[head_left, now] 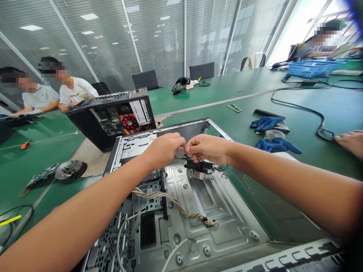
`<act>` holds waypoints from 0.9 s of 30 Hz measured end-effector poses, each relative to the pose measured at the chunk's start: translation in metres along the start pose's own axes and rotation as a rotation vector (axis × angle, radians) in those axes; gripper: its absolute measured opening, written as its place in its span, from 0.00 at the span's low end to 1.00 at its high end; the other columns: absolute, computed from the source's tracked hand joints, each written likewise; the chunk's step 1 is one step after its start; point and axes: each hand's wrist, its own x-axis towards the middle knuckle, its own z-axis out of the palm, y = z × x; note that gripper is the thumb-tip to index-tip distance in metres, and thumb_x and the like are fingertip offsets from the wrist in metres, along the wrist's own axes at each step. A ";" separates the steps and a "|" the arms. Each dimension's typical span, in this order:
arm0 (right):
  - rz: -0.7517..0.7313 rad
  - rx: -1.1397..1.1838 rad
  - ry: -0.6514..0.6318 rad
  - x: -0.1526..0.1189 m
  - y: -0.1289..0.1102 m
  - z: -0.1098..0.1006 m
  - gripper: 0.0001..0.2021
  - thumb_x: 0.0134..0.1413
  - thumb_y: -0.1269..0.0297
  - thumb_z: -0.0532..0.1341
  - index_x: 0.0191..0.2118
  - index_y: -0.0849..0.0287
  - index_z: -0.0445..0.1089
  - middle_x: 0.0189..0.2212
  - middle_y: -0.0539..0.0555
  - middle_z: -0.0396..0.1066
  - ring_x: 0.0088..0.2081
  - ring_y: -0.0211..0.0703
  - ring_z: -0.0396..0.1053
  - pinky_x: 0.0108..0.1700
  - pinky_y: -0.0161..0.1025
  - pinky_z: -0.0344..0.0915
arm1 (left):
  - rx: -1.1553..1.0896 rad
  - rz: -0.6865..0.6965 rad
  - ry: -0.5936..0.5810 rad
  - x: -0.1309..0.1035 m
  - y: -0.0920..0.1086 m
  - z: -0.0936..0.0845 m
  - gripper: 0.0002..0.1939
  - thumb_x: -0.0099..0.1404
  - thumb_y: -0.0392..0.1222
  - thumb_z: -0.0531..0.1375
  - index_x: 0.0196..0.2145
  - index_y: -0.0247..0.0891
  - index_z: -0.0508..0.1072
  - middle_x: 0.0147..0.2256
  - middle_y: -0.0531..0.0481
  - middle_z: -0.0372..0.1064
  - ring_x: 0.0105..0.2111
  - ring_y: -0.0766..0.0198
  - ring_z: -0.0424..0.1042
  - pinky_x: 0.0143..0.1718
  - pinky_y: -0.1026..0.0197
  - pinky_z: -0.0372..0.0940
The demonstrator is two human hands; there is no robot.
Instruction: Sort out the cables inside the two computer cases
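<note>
"Nearest?"
"Case (229, 211), laid open, presumably for access; cooler (200, 173) over its floor."
"Fingers?"
"Left hand (167, 149) and right hand (211, 148) pinch a thin dark item (184, 147), seemingly for fine control."
"Beyond?"
"Second tower (87, 124), standing."

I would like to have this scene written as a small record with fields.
Left hand: fingertips pinched, meeting the right hand's
Right hand: fingertips pinched; anything between them is too small to identify
Below hands: heatsink with black fan
Work surface: open computer case, lying flat
Inside case: twisted beige cables
Behind, left: upright computer case with red fan
Right side: blue-grey gloves, another person's hand
Far right: blue basket
</note>
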 end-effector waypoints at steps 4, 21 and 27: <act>0.002 -0.003 0.001 0.000 0.000 0.000 0.08 0.46 0.75 0.62 0.20 0.60 0.67 0.21 0.48 0.62 0.22 0.33 0.58 0.28 0.35 0.60 | -0.020 -0.004 -0.008 0.000 0.000 -0.001 0.10 0.68 0.35 0.50 0.34 0.38 0.70 0.34 0.48 0.67 0.36 0.63 0.65 0.36 0.60 0.59; 0.011 0.027 0.010 -0.003 -0.002 0.003 0.07 0.47 0.75 0.62 0.24 0.60 0.66 0.21 0.48 0.61 0.23 0.32 0.57 0.28 0.32 0.60 | 0.069 0.045 0.014 -0.001 -0.002 0.000 0.10 0.66 0.32 0.50 0.34 0.38 0.71 0.33 0.49 0.69 0.35 0.63 0.66 0.34 0.61 0.59; 0.009 0.017 0.022 -0.006 -0.005 0.005 0.08 0.47 0.72 0.63 0.23 0.59 0.64 0.21 0.48 0.61 0.23 0.33 0.57 0.28 0.33 0.59 | 0.106 0.050 0.012 -0.002 -0.002 0.000 0.10 0.66 0.32 0.50 0.35 0.38 0.71 0.34 0.49 0.70 0.35 0.63 0.67 0.34 0.61 0.60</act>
